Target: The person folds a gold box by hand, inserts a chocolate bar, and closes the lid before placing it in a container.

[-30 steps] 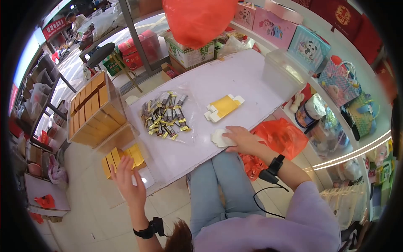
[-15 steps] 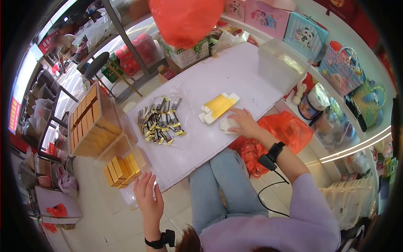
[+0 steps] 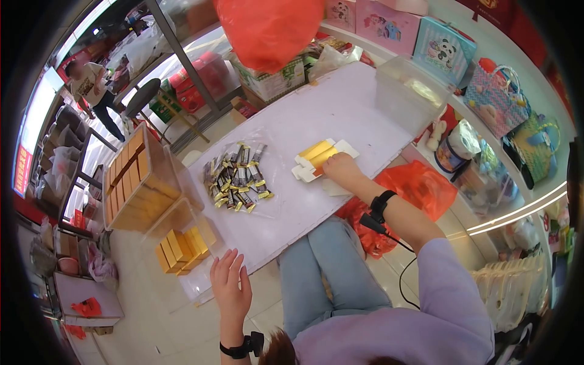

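Observation:
My right hand [image 3: 343, 171] is closed at the near right edge of a yellow carton [image 3: 319, 158], a folded flat blank with white end flaps. One or more other yellow blanks lie against it on the white table [image 3: 292, 118]. Partly under my right wrist is a white flat piece [image 3: 334, 187]. By the table's near left corner, my left hand [image 3: 231, 277] is raised, fingers stretched out and nothing in it. Left of the cartons, many small black-and-gold wrapped bars [image 3: 242, 176] are heaped on a clear plastic bag [image 3: 274, 198].
Finished-looking gold boxes [image 3: 176, 248] sit in a clear bin at the table's left end, beside a bigger bin [image 3: 137, 182] of orange boxes. A clear tub [image 3: 404, 91] stands at the far right corner. Red bags [image 3: 420, 188] lie right of my legs. A person [image 3: 91, 88] is outside.
My right hand has moved from the white piece onto the yellow carton and closed on its edge, shifting it. My left hand has moved slightly right. A person outside has come into fuller view.

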`<act>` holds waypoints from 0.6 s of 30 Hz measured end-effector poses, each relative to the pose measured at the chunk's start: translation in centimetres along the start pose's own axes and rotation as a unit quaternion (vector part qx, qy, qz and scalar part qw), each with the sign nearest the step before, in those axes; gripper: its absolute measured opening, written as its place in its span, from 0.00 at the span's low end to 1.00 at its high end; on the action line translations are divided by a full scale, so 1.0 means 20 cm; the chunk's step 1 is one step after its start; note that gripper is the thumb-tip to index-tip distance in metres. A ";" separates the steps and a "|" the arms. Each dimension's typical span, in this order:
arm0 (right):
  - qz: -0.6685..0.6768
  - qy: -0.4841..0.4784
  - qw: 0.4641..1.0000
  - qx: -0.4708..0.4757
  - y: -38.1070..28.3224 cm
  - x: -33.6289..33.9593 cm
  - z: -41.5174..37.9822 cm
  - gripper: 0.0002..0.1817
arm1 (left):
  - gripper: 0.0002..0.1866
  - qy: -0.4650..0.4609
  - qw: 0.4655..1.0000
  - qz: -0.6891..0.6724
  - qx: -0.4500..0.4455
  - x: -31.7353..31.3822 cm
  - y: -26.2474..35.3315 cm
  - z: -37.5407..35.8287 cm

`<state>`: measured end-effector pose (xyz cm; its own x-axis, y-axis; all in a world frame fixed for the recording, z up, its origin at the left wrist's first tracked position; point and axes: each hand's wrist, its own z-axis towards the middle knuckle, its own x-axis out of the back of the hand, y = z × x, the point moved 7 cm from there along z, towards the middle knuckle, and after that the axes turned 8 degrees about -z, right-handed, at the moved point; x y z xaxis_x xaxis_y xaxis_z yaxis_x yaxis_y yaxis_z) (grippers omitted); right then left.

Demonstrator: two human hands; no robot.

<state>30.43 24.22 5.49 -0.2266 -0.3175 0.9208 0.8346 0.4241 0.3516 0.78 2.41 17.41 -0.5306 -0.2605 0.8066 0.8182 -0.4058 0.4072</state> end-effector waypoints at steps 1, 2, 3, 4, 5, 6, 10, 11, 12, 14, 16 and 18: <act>0.007 0.013 1.000 0.007 0.01 0.00 0.00 0.02 | 0.15 0.004 1.000 -0.016 0.000 -0.01 0.00 0.00; 0.007 0.013 1.000 0.010 0.02 0.00 -0.01 0.02 | 0.15 0.008 0.999 -0.032 -0.001 -0.02 0.01 0.00; 0.026 0.052 0.998 0.007 0.03 0.07 -0.02 0.04 | 0.15 0.009 1.000 -0.030 0.004 -0.03 0.02 0.01; 0.047 0.091 0.995 0.003 0.03 0.17 -0.02 0.06 | 0.15 0.011 0.995 -0.091 0.039 -0.04 0.01 0.02; 0.048 0.093 0.994 0.010 0.00 0.26 -0.04 0.06 | 0.14 0.016 0.986 -0.151 0.075 -0.05 0.00 0.03; 0.066 0.204 0.976 0.021 -0.05 0.47 -0.09 0.10 | 0.14 0.021 0.985 -0.147 0.082 -0.07 0.00 0.05; 0.099 0.336 0.932 0.096 -0.33 0.92 -0.36 0.20 | 0.19 0.032 0.800 -0.539 0.263 -0.22 0.01 0.12; 0.093 0.338 0.930 0.114 -0.40 0.97 -0.42 0.20 | 0.21 0.028 0.664 -0.682 0.304 -0.27 0.04 0.12; 0.088 0.338 0.928 0.130 -0.46 1.00 -0.46 0.21 | 0.21 0.035 0.663 -0.679 0.312 -0.27 0.03 0.12; 0.109 0.331 0.927 0.141 -0.52 1.00 -0.51 0.21 | 0.26 -0.120 0.614 -0.692 0.359 -0.37 0.08 0.08; 0.124 0.325 0.926 0.147 -0.54 0.99 -0.54 0.21 | 0.26 -0.111 0.603 -0.699 0.368 -0.35 0.12 0.07; 0.229 0.224 0.935 0.153 -0.54 0.93 -0.51 0.27 | 0.24 -0.153 0.668 -0.643 0.342 -0.36 0.10 0.05</act>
<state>22.32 5.09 17.17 0.4100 -0.3364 0.8478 0.5937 0.8041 0.0319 6.56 4.31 12.82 -0.9074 0.1521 -0.3917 -0.3056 0.4009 0.8636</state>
